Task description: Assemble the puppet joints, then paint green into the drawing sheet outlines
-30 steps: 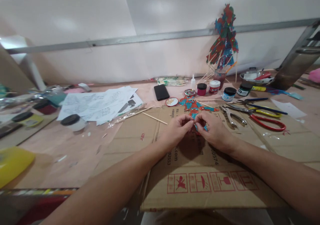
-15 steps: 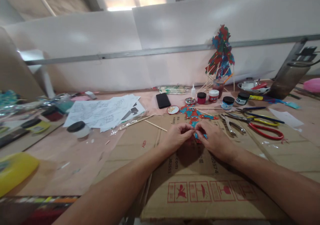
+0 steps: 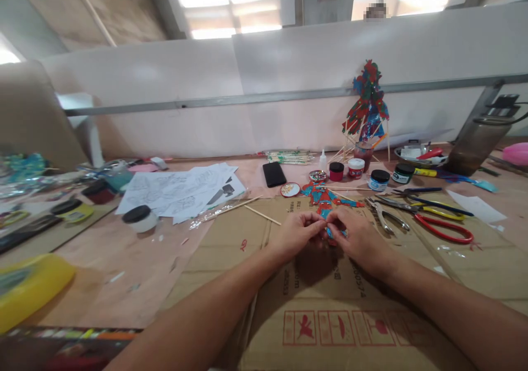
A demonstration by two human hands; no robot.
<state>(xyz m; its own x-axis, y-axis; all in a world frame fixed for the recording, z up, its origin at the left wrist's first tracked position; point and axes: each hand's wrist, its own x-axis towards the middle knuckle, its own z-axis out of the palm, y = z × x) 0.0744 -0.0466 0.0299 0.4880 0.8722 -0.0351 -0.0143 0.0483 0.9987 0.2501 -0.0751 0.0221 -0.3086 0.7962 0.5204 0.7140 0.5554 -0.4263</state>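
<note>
A flat red and blue paper puppet (image 3: pixel 324 200) lies on the brown cardboard sheet (image 3: pixel 350 316) in front of me. My left hand (image 3: pixel 297 234) and my right hand (image 3: pixel 358 238) meet over the puppet's lower end. Both are closed in a pinch on that lower part, fingertips almost touching. A thin wooden stick (image 3: pixel 340 195) lies across the puppet's upper part. The piece between my fingertips is mostly hidden by the fingers.
Pliers (image 3: pixel 386 221) and red-handled scissors (image 3: pixel 443 227) lie right of my hands. Small paint jars (image 3: pixel 355 168), a black phone (image 3: pixel 274 174), and a standing coloured puppet (image 3: pixel 368 107) sit behind. Printed sheets (image 3: pixel 181 186), a white jar (image 3: pixel 139 218) and a yellow tray (image 3: pixel 28 288) lie left.
The view has tilted upward, so the table and my hands sit lower in frame. My hands stay pinched together on the puppet's lower part.
</note>
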